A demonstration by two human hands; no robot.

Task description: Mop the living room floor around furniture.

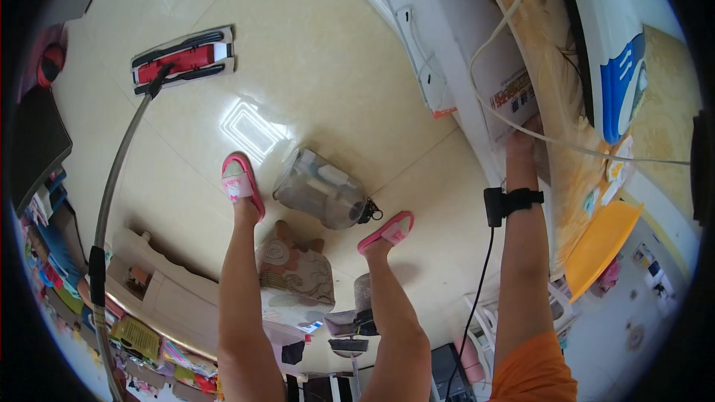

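My right hand is partly hidden under the edge of a wooden tabletop, close to a white cardboard box that bears printing. Its fingers are too hidden to tell whether they hold anything. A black strap with a small module circles that forearm, and a black wire hangs from it. My left hand is out of view. On the left, a flat mop with a red and black head rests on the tiled floor, its metal handle running down to the lower left rim.
A clear plastic container with things inside lies between my pink slippers. Behind it stands a patterned stool. A pale cable crosses the tabletop edge. An orange chair back and a white cabinet stand at either side.
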